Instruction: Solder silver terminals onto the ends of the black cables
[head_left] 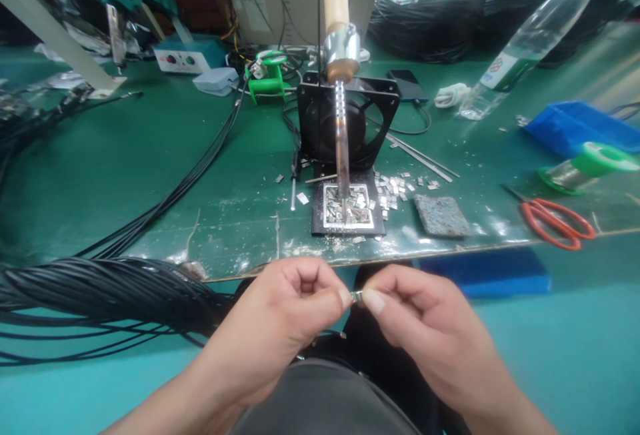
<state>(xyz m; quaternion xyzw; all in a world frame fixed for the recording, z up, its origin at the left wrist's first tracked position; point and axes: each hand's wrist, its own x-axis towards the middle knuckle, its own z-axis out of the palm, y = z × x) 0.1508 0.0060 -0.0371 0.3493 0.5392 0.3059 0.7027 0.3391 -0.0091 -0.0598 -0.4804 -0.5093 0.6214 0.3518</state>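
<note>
My left hand (300, 305) and my right hand (417, 311) meet in front of the bench edge, both pinched closed. Between their thumbs and fingertips sits a small silvery metal piece (357, 296), mostly covered by the fingers. Just beyond, a soldering iron (341, 108) with a wooden handle hangs tip down. Its tip is over a square metal frame (370, 221) filled with small metal bits, on a black base. A thick bundle of black cables (110, 295) lies to the left of my left hand.
A black fan (345, 128) stands behind the iron. Loose metal tabs (393, 191), a grey sponge (440, 215), orange-handled scissors (555, 221), a solder spool (570, 175) and a blue bin (580, 127) lie rightward. A screwdriver (294, 181) lies left; a plastic bottle (535, 41) stands behind.
</note>
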